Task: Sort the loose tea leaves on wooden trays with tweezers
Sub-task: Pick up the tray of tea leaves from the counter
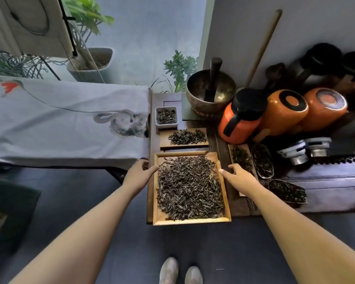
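Note:
A large wooden tray (225, 193) lies near the front of a dark low table, covered with a thick layer of dark loose tea leaves (190, 186). My left hand (138, 171) is at the tray's upper left rim, thumb touching the edge. My right hand (237, 175) rests at the upper right rim, thumb against the edge. Behind it a smaller wooden tray (164, 143) carries a thin pile of leaves, and a white square dish (166, 117) of leaves stands further back. No tweezers are visible.
A metal bowl (210, 93) with a pestle, orange jars (241, 119) and dark brushes crowd the back right. Scoops of tea (261, 160) lie right of the big tray. A cloth-covered table (66, 119) stands on the left. My shoes (179, 271) show below.

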